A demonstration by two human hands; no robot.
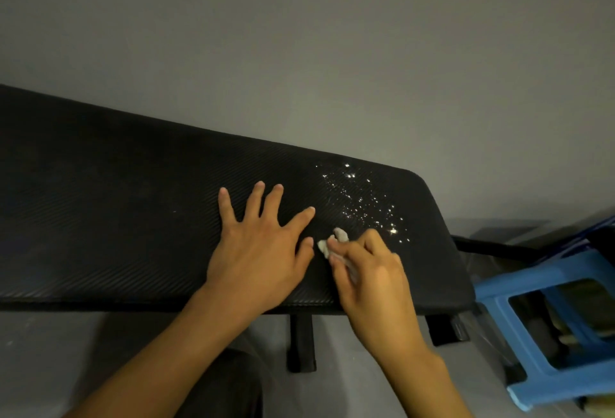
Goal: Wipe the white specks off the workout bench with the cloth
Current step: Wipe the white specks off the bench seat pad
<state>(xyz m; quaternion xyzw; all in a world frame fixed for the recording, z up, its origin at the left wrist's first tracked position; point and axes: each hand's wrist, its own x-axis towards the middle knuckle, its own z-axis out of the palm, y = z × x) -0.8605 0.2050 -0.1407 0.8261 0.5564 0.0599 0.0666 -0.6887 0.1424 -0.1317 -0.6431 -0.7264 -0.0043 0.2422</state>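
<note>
Altogether: one workout bench, one cloth, two hands, one stool.
Hands: two, both bare, both over the right half of the bench pad.
Left hand (256,244): laid flat on the pad, fingers straight and spread, holding nothing.
Right hand (372,271): fingers curled, pinching the cloth against the pad; just beside the left thumb.
Cloth (332,243): one small, pale, crumpled wad; its tip sticks out past the right fingertips and touches the pad at the near edge of the specks.
White specks (362,201): too many to count; one scattered patch near the pad's right end, beyond and right of the cloth. One stray speck (174,211) lies well apart, left of the left hand.
Workout bench (116,218): one long black pad with fine diagonal ribbing and a rounded right end; two dark legs show beneath it.
Stool (519,327): one, blue plastic, near the bench's right end, on the floor.
Room: plain grey wall (299,35) behind the bench; grey floor (50,351) below; dim light.
</note>
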